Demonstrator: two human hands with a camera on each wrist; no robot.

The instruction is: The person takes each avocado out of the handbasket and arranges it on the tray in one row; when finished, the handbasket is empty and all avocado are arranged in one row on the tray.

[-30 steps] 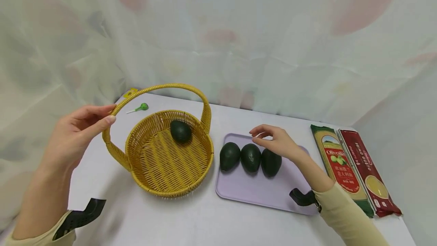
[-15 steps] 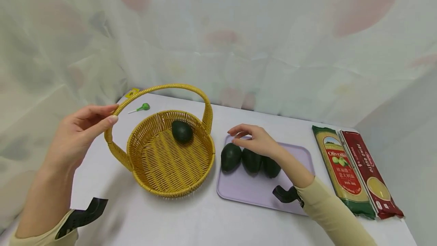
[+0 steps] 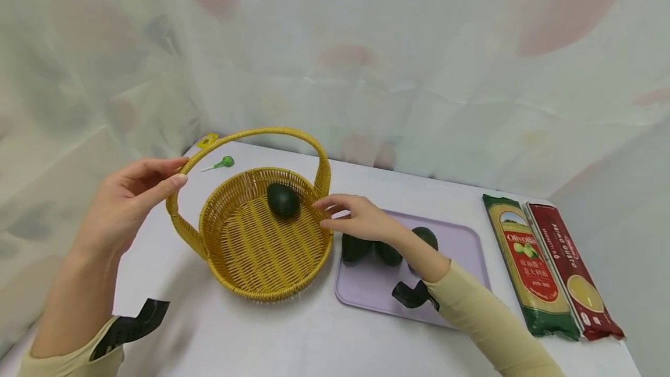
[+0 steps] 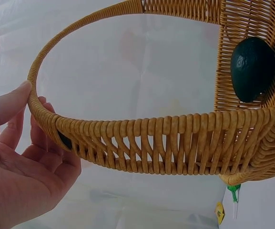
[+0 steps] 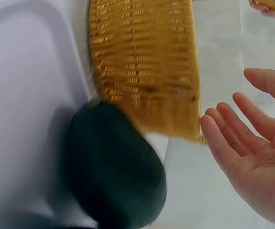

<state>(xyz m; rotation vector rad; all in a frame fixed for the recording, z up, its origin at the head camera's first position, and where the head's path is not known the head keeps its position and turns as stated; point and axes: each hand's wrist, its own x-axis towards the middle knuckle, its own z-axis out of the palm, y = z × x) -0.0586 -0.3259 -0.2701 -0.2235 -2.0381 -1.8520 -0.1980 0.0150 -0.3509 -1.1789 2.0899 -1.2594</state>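
My left hand (image 3: pixel 123 199) pinches the handle (image 4: pixel 132 128) of a yellow woven basket (image 3: pixel 264 260) between thumb and fingers, on its left side. One dark green avocado (image 3: pixel 283 200) lies inside, near the back right wall. My right hand (image 3: pixel 362 218) holds nothing; its fingers are spread and loosely bent at the basket's right rim, by the handle's base. Below and behind that hand, several avocados sit on a lilac tray (image 3: pixel 366 300), partly covered by the hand and forearm. The nearest avocado (image 5: pixel 116 164) looms large in the right wrist view.
Two pasta packs, one green and red (image 3: pixel 528 266) and one dark red (image 3: pixel 573 269), lie right of the tray. A green lollipop (image 3: pixel 227 161) and a small yellow item (image 3: pixel 207 139) lie behind the basket. A patterned curtain (image 3: pixel 398 74) hangs at the table's back edge.
My right hand has moved left, from above the avocados on the tray to the basket's right rim. The left hand keeps its grip on the handle, and the basket stays in place.
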